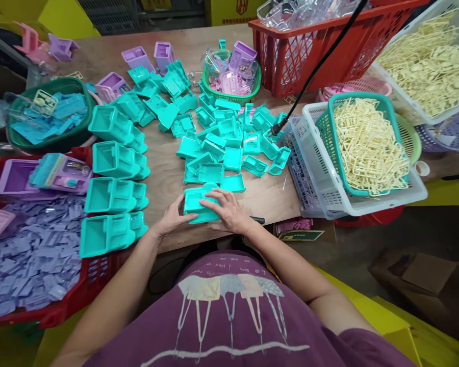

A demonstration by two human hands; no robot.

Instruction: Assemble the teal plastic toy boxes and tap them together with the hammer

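Head view: my left hand (172, 216) and right hand (229, 209) both clasp the teal plastic shell (197, 204) — looks light, stiff, slick; I'd grip its side walls.

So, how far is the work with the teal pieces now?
Done, it seems: assembled teal units stacked in rows at the left. In hand: the left hand and right hand press one teal piece together. Left: a pile of loose teal parts behind it.

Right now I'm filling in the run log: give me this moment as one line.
left hand: steadies teal plastic part | right hand: presses on top | place: wooden table near edge | nearby: loose teal pieces
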